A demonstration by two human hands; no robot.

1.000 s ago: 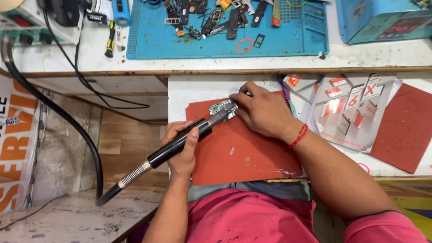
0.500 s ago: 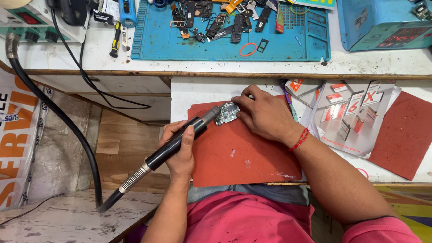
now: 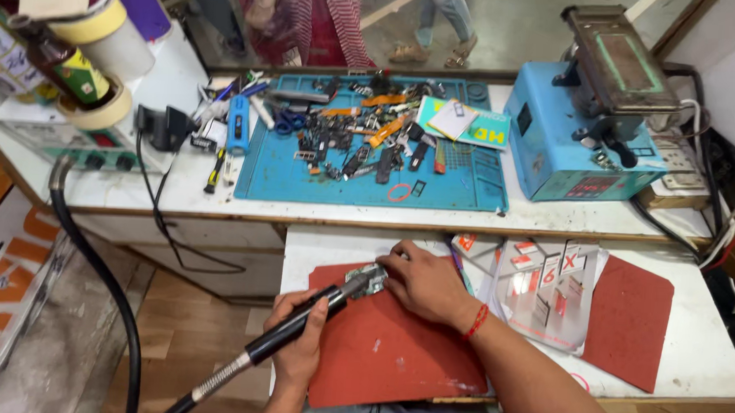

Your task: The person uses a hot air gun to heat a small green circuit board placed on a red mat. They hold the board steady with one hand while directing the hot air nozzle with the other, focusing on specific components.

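My left hand (image 3: pixel 297 337) grips a black hot-air wand (image 3: pixel 296 323) whose hose runs down and left. Its nozzle points at a small metal phone part (image 3: pixel 369 279) lying at the upper left corner of a red mat (image 3: pixel 394 356). My right hand (image 3: pixel 426 285), with a red thread band at the wrist, presses down on that part with its fingertips and holds it against the mat.
A second red mat (image 3: pixel 631 317) and clear plastic sleeves (image 3: pixel 545 293) lie to the right. On the bench behind are a blue work mat (image 3: pixel 368 182) with several phone parts and tools, a blue machine (image 3: pixel 589 142), tape rolls (image 3: pixel 101 63) and a black hose (image 3: pixel 92 269). People stand beyond the glass.
The view has tilted up, showing more of the back bench. Both hands hold the same positions, wand nozzle still at the part.
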